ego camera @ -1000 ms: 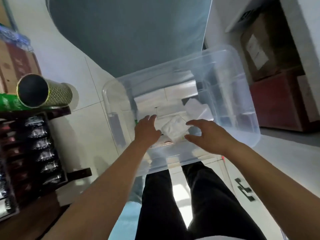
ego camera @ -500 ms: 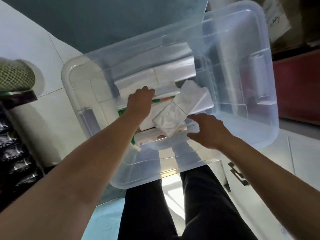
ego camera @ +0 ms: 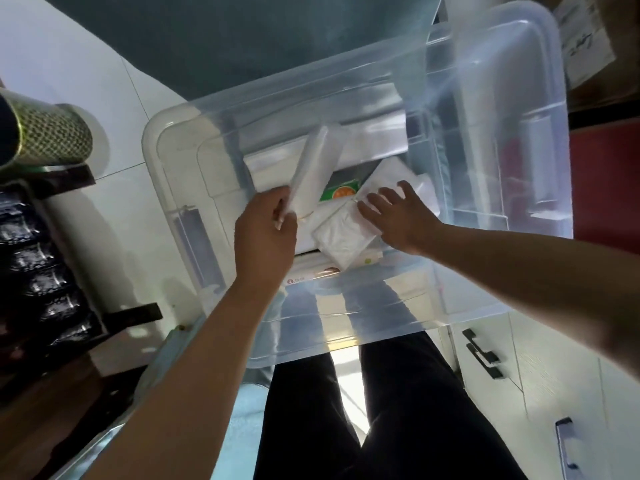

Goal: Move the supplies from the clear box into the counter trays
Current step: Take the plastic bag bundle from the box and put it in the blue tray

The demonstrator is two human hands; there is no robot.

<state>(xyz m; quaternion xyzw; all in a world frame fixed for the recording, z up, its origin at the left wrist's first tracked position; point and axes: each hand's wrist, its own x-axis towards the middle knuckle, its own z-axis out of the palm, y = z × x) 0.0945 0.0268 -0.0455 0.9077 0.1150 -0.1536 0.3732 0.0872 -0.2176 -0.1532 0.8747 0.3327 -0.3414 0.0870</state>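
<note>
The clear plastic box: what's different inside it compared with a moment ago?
The left hand, which lay flat on the packs before, now grips a long white plastic-wrapped pack and has tipped it up off the pile. The right hand has slid forward onto the square white crinkled packet, fingers spread. The clear plastic box and the other packs stay put.

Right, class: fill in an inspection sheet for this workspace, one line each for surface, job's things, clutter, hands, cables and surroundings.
Surface: white tiled floor.
Job's things: clear box holding white packets and a green-and-orange pack; counter trays not seen.
Clutter: mesh-patterned tube at left.
Hands: left hand grips a long white packet, tilted up; right hand open over the packets.
Cables: nothing seen.
Surroundings: dark shelf rack, white cabinet with handles, cardboard boxes.
</note>
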